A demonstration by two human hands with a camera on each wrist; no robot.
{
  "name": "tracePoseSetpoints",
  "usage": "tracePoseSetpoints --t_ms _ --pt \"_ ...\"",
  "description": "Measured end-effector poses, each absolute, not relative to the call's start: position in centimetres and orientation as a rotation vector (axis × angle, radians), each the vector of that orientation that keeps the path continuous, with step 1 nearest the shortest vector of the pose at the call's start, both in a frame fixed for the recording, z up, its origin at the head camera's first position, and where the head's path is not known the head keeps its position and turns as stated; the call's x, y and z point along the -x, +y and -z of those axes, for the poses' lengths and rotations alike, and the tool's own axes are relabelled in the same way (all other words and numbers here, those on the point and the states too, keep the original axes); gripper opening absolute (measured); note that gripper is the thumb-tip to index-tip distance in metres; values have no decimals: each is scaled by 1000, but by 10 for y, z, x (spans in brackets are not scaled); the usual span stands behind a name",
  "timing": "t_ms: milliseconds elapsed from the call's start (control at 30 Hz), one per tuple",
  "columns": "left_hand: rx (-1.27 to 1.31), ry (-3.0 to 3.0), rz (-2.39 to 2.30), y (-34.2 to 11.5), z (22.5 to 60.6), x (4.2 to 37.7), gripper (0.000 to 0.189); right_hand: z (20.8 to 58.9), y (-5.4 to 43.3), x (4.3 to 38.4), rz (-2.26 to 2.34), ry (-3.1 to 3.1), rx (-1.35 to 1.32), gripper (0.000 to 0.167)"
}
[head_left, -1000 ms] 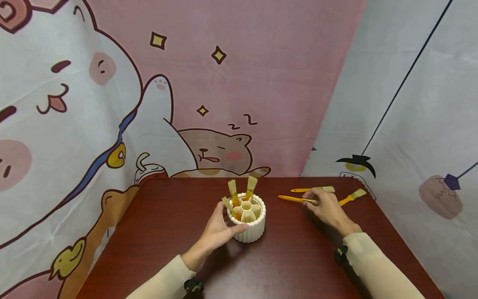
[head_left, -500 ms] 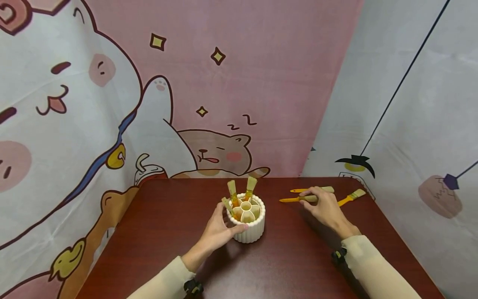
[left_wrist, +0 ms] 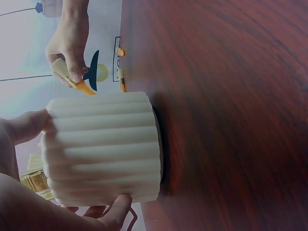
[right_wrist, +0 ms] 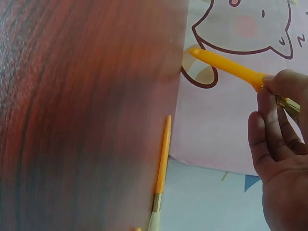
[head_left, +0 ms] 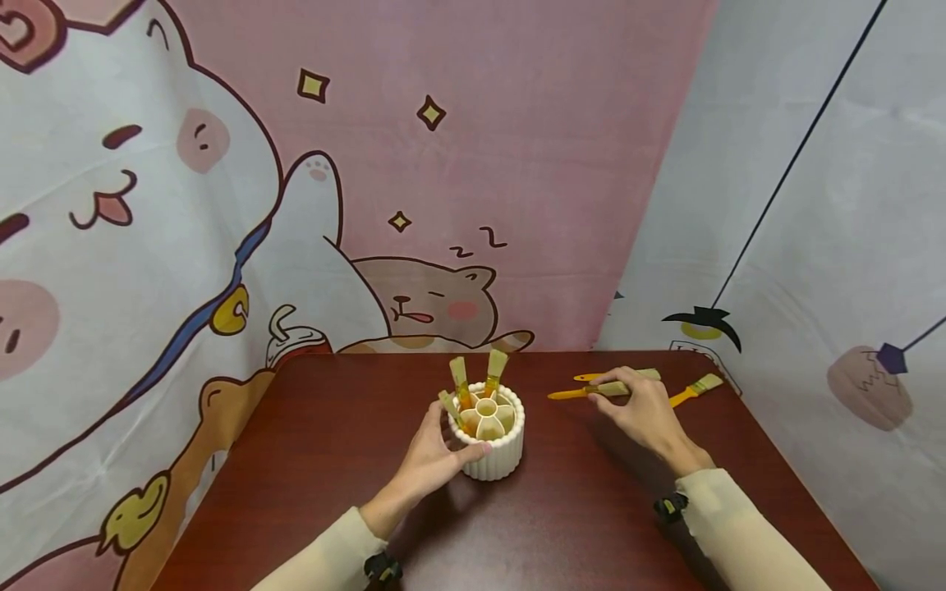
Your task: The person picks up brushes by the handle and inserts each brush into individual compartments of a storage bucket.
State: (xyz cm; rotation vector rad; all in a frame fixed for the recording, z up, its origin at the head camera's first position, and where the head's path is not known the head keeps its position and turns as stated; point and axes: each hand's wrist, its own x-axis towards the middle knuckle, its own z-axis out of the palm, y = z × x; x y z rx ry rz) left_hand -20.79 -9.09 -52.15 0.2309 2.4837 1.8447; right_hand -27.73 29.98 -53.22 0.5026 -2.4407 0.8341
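Observation:
A white ribbed round holder (head_left: 497,461) with petal-shaped compartments stands upright on the table. Three paintbrushes (head_left: 497,367) lean in its left and back slots, bristles up. My left hand (head_left: 431,460) grips the holder from its left, thumb on the front; the left wrist view shows its fingers around the ribbed wall (left_wrist: 103,149). To the right, my right hand (head_left: 641,408) pinches another paintbrush near its metal collar, above the table. That brush's yellow handle (right_wrist: 231,69) points left, and its bristles (head_left: 613,387) point right.
Two more yellow-handled brushes lie on the table: one (head_left: 650,373) behind my right hand, another (head_left: 698,388) to its right. The dark red table (head_left: 332,443) ends at a cartoon-printed cloth backdrop (head_left: 554,205). Wristbands (head_left: 671,507) sit on both wrists.
The brush in my right hand has turned slightly, with its bristle end now showing above the fingers. The right hand has shifted a little left. My left hand and the holder stay put.

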Motion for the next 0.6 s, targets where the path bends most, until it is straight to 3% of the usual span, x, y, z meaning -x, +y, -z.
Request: tracePoseSetpoints --t_ms 600 --pt "-240 2494 -1834 -91 521 207 97 520 295 267 -869 -2413 -469 27"
